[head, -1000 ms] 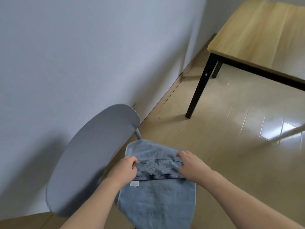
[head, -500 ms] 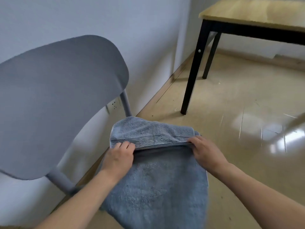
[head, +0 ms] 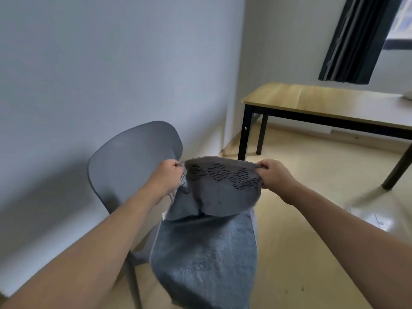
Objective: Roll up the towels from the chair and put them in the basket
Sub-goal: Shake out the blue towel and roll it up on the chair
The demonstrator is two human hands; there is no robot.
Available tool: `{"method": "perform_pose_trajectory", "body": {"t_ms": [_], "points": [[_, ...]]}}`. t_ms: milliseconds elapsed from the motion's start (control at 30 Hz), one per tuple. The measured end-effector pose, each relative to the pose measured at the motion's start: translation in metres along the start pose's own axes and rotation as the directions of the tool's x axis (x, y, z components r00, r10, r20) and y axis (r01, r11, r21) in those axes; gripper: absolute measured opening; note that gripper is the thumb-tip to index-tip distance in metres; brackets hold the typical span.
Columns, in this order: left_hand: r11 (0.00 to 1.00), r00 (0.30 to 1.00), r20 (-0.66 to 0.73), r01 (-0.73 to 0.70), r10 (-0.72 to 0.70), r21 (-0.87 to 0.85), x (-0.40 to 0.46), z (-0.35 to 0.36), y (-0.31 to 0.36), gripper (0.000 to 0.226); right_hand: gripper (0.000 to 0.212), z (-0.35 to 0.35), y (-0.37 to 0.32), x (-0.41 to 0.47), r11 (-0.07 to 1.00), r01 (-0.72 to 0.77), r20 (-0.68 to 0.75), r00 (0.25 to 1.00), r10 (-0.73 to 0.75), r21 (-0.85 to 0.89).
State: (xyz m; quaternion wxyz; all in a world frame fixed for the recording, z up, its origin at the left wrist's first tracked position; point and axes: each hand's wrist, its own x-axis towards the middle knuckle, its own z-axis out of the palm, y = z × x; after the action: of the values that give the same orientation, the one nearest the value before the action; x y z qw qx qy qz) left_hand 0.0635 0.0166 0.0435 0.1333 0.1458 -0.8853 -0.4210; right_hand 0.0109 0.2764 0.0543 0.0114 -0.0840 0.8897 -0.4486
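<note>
Low in the frame, a blue-grey towel [head: 207, 262] hangs down over the front of a grey chair [head: 131, 166], its lower edge running out of the bottom of the picture. Just above it, the towel's top end is lifted and held stretched between two hands set apart. The left hand [head: 166, 175], left of centre, has its fingers curled round one corner; the right hand [head: 273, 175], right of centre, pinches the other. The raised end, with a band of dark dashes across it, droops back toward the camera, perhaps folded over on itself, though the blur makes that hard to judge. Behind the hands rises the chair's rounded back, close to a pale wall [head: 100, 63]. Farther off at the right stands a wooden table [head: 312, 99] on black legs, and a dark curtain [head: 356, 36] hangs in the upper right corner.
</note>
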Motion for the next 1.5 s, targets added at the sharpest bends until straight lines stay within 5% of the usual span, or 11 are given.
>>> {"method": "perform_pose_trajectory", "body": {"t_ms": [133, 267, 433, 600, 767, 867, 967, 1067, 1233, 1500], "points": [[0.901, 0.970, 0.242, 0.094, 0.013, -0.424, -0.021, -0.028, 0.041, 0.031, 0.018, -0.018, -0.029, -0.009, 0.974, -0.073, -0.015, 0.997, 0.078, 0.214], [0.875, 0.939, 0.321, 0.051, 0.121, -0.481, -0.031, -0.050, 0.090, 0.026, 0.015, -0.036, -0.062, -0.010, 0.986, 0.101, -0.098, 0.991, -0.088, 0.132], [0.978, 0.959, 0.204, -0.175, 0.196, -0.118, -0.034, -0.068, 0.119, 0.020, 0.019, -0.059, -0.091, -0.016, 0.979, 0.203, -0.064, 0.977, -0.202, 0.014], [0.974, 0.976, 0.125, -0.195, 0.181, 0.114, -0.029, -0.082, 0.109, 0.021, 0.023, -0.075, -0.092, -0.018, 0.987, 0.160, -0.126, 0.979, -0.162, -0.023], [0.677, 0.870, 0.044, -0.413, 0.492, 0.609, -0.031, -0.083, 0.081, 0.005, 0.022, -0.075, -0.086, -0.020, 0.996, 0.093, -0.156, 0.983, -0.094, -0.013], [0.481, 0.799, 0.159, -0.493, 0.580, 0.725, -0.036, -0.077, 0.069, 0.011, 0.024, -0.073, -0.082, -0.016, 0.997, 0.073, -0.159, 0.984, -0.076, -0.025], [0.395, 0.777, 0.248, -0.533, 0.579, 0.749, -0.035, -0.069, 0.058, 0.010, 0.026, -0.072, -0.082, -0.013, 0.998, 0.067, -0.162, 0.984, -0.068, -0.017], [0.493, 0.790, 0.257, -0.564, 0.557, 0.662, -0.028, -0.066, 0.045, 0.011, 0.027, -0.072, -0.084, -0.010, 0.998, 0.069, -0.171, 0.983, -0.070, -0.008], [0.801, 0.882, 0.136, -0.468, 0.452, 0.373, -0.028, -0.062, 0.047, 0.030, 0.027, -0.074, -0.090, -0.007, 0.995, 0.101, -0.171, 0.980, -0.101, -0.010], [0.822, 0.890, 0.029, -0.432, 0.455, 0.371, -0.032, -0.073, 0.098, 0.027, 0.028, -0.085, -0.114, -0.005, 0.990, 0.129, -0.136, 0.983, -0.121, 0.050]]}}
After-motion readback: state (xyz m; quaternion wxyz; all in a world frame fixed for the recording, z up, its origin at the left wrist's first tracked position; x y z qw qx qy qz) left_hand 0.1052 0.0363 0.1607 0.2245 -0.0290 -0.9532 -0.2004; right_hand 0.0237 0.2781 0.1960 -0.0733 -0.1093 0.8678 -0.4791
